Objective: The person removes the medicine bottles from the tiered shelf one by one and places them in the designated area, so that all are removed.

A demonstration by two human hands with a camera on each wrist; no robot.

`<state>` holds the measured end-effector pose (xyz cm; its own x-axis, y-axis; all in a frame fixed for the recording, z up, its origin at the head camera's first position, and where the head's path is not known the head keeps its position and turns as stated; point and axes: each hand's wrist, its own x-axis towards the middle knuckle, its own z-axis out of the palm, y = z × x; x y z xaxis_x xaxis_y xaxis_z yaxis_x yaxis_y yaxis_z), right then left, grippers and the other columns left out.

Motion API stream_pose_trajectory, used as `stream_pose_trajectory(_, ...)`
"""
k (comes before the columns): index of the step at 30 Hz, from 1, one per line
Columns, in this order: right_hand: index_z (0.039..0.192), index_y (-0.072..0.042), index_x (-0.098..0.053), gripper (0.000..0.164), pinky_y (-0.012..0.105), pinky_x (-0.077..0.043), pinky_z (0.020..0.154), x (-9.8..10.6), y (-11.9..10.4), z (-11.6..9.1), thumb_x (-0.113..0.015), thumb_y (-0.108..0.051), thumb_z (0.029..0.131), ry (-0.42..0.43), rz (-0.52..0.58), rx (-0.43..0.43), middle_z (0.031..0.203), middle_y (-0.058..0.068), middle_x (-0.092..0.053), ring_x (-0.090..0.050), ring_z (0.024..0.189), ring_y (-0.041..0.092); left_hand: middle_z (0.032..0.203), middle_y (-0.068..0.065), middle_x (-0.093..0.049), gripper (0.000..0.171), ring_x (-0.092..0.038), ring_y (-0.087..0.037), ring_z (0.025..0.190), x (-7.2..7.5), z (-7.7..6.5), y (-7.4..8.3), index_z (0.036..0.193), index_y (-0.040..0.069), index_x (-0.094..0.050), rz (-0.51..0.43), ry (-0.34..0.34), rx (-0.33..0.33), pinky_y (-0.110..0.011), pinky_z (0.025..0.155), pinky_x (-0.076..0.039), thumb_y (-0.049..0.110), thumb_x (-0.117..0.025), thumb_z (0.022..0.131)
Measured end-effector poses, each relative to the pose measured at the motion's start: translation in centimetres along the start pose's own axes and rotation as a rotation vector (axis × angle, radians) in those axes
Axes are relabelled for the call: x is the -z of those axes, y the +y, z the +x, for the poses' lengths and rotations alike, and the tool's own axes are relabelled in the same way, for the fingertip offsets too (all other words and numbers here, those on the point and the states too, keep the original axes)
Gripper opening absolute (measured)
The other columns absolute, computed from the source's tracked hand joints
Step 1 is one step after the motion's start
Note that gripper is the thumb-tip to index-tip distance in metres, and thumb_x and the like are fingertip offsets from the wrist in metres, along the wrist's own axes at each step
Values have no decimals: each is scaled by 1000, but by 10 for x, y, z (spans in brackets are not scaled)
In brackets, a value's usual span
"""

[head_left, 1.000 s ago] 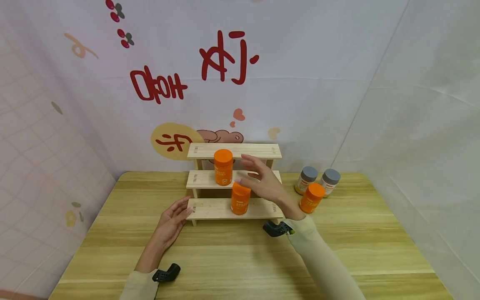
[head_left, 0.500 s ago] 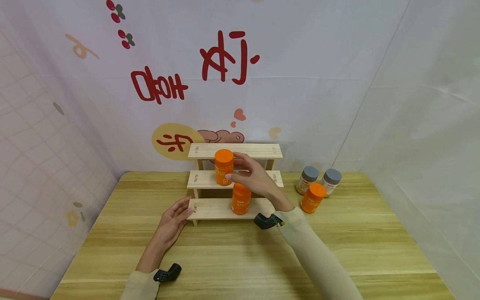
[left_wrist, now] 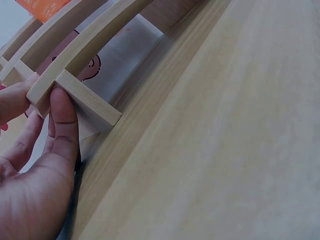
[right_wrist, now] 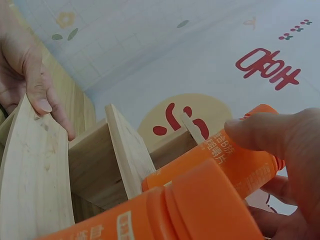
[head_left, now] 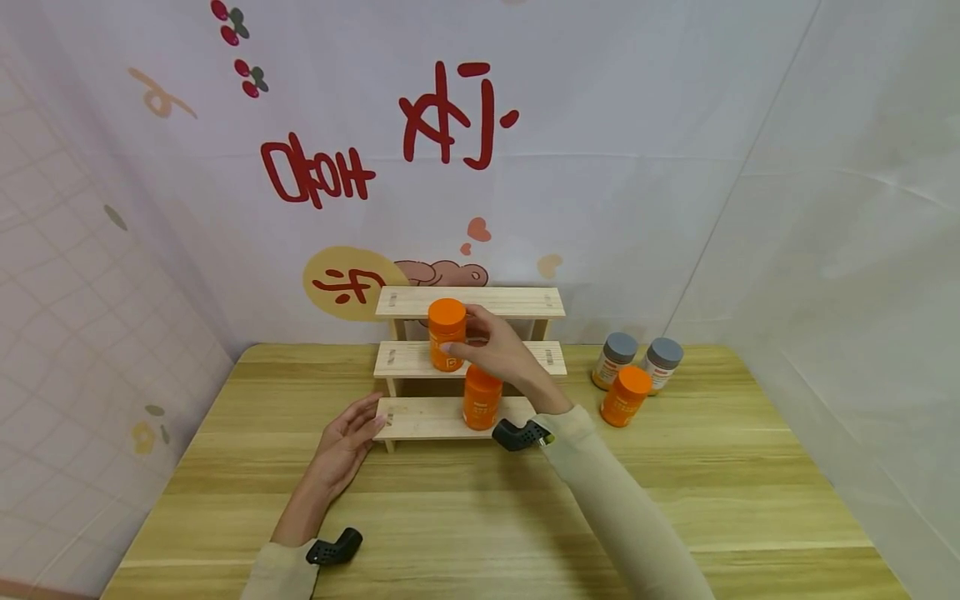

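Note:
A three-tier wooden display shelf (head_left: 420, 417) stands against the back of the table. My left hand (head_left: 345, 446) pinches the left end of its lowest board (left_wrist: 75, 55) between thumb and fingers. On the middle tier an orange supplement bottle (head_left: 444, 333) stands upright. My right hand (head_left: 506, 354) grips that bottle from the right, thumb at its front and fingers round the far side. A second orange bottle (head_left: 480, 408) stands on the lowest tier, just under the right hand, which overlaps its cap. In the right wrist view this lower bottle's lid (right_wrist: 210, 205) fills the foreground.
Right of the shelf, two grey-capped bottles (head_left: 618, 354) (head_left: 662, 358) and a third orange bottle (head_left: 624, 400) stand close together on the wooden table (head_left: 465, 517). A printed white cloth (head_left: 600, 208) hangs behind.
My right hand has moved left from over the lower bottle and closed round the bottle on the middle tier. The left hand has stayed on the shelf's end.

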<state>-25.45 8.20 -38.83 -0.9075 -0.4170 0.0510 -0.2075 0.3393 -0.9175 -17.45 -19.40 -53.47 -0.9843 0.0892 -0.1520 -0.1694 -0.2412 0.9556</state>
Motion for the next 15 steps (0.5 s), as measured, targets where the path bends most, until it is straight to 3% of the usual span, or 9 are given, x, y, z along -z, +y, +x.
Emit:
stream_pose_trajectory(6, 142, -33, -54, 56, 46, -54, 100, -2, 0, 0, -79, -34, 92, 19, -37, -31, 134, -2, -66, -61, 125, 21, 119, 5, -59, 63, -60, -5, 106, 0, -1, 0, 156, 2, -37, 6, -11, -7, -18, 86, -53, 8, -66, 101)
stream_pose_trajectory(15, 140, -37, -55, 54, 46, -55, 101, -1, 1, -1, -79, -37, 91, 63, -16, -3, 133, -2, -66, -64, 122, 22, 119, 5, -58, 63, -59, -5, 105, 0, -2, 1, 156, 3, -38, 10, -3, -4, -19, 85, -52, 9, -66, 101)
